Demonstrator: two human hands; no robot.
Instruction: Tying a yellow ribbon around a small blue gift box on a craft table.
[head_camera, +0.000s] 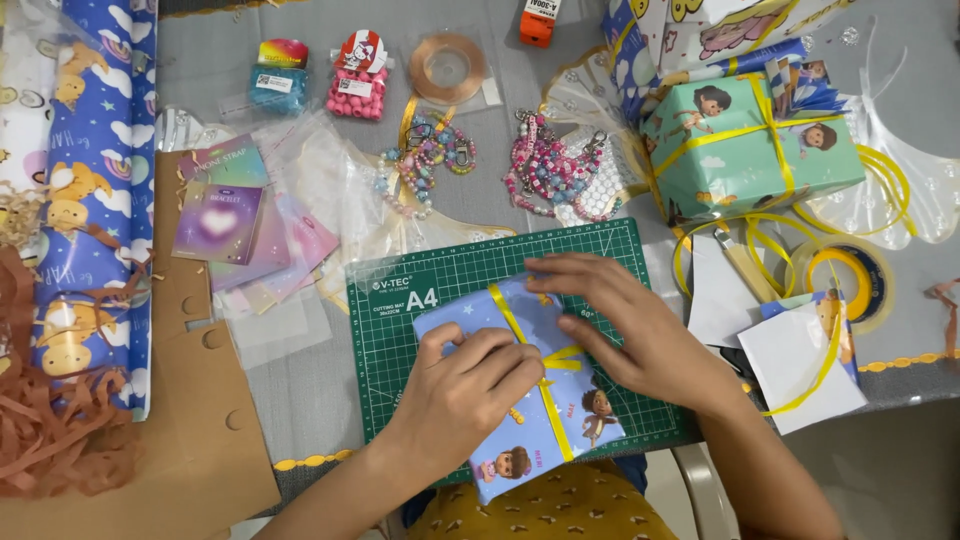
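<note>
Blue wrapped parcel (545, 415) lies on green cutting mat (440, 275), yellow ribbon (520, 335) crossing its top. Left hand (465, 385) – fingers curled, pressing down on parcel beside ribbon. Right hand (625, 320) – fingers extended flat, touching parcel's upper edge. Teal ribboned box (745, 150) sits well apart, upper right.

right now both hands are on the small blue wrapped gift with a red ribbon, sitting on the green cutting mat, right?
Not quite: the ribbon is yellow, not red. The head view shows the left hand and right hand both on the small blue wrapped gift, which does sit on the green cutting mat.
</note>
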